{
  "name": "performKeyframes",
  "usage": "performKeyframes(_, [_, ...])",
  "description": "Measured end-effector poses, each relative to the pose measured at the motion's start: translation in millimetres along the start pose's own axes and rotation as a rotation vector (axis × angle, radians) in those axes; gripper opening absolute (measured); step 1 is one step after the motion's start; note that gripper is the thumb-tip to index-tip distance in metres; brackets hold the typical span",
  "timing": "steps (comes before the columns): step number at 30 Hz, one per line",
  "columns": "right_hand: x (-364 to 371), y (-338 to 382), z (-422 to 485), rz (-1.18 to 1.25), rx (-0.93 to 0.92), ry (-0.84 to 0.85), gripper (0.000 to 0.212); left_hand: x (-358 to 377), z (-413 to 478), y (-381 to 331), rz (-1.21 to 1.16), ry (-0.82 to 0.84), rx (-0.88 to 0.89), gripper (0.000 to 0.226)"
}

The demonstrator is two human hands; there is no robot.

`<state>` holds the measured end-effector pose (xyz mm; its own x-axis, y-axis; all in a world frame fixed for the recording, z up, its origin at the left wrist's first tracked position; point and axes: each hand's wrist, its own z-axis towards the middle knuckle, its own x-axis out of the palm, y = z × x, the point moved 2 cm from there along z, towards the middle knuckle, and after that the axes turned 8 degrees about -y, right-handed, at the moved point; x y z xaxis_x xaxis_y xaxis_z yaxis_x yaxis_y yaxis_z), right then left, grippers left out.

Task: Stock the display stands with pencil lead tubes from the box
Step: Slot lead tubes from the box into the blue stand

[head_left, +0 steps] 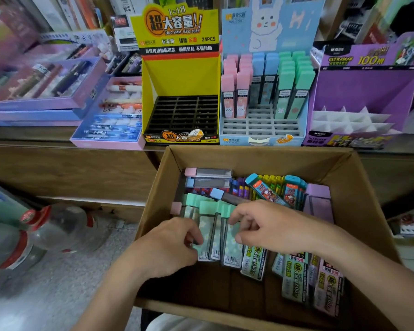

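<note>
Head view looks down into a cardboard box (256, 158) at 6 o'clock, where both hands work on a bunch of mint-capped tubes (207, 231) standing side by side near the box's middle. The left hand (170, 244) has its fingers curled and pinches the bunch at its lower left edge; the right hand (261, 225) arches over from 4 o'clock, thumb and fingertips pinching the right-hand tube. How many tubes are in the bunch is hard to tell, since the hands cover part of it. More tubes fill the box towards 3 o'clock, their print too blurred to read fully, and the box's near wall is cut off by the frame. On the wooden counter (58, 163) at 12 o'clock stand a yellow stand (181, 77) with bare black slots, a blue rabbit stand (296, 139) holding pink, blue and mint tubes in its back rows, and a purple stand (366, 91) at 2 o'clock. Pen trays (46, 80) at 10 o'clock are smeared by blur. Clear plastic bottles (65, 225) lie on the speckled floor (58, 287) at 8 o'clock.
</note>
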<state>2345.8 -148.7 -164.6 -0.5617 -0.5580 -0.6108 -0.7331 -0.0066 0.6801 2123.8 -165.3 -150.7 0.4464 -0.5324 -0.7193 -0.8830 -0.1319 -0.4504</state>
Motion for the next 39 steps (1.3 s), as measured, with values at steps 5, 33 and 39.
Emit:
performKeyframes(5, [-10.8, -2.0, 7.8, -0.001, 0.052, -0.142, 0.025, 1.8, 2.0, 2.2, -0.012, -0.085, -0.035, 0.016])
performKeyframes(33, [-21.3, 4.4, 43.9, 0.14, 0.15, -0.291, 0.014, 20.9, 6.8, 2.6, -1.408, -0.303, -0.11, 0.011])
performKeyframes(39, [-3.5, 34.0, 29.3, 0.565, 0.069, -0.155, 0.024, 18.0, 8.7, -0.2, -1.563, -0.201, -0.113, 0.029])
